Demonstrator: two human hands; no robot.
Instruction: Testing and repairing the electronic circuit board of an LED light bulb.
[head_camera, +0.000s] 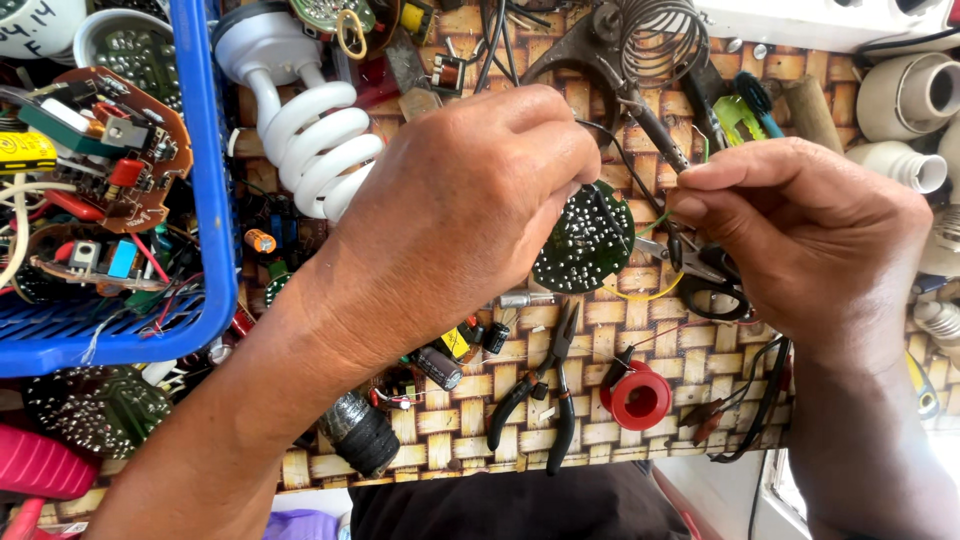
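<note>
Left hand (470, 200) is curling over and pinching the round green circuit board (583, 240) at frame center, fingers pressed together on its top edge. Right hand (800, 240), at 3 o'clock from the board, is pinching a thin black wire (625, 165) between thumb and forefinger; the wire is running toward the board. Scissors (705, 275) are lying just under the right hand. Pliers (545, 385) and a red solder spool (640, 397) are sitting at 6 o'clock on the woven mat (480, 420). Spiral lamp (310, 130) at 10 o'clock, blue basket (210, 200) at 9.
</note>
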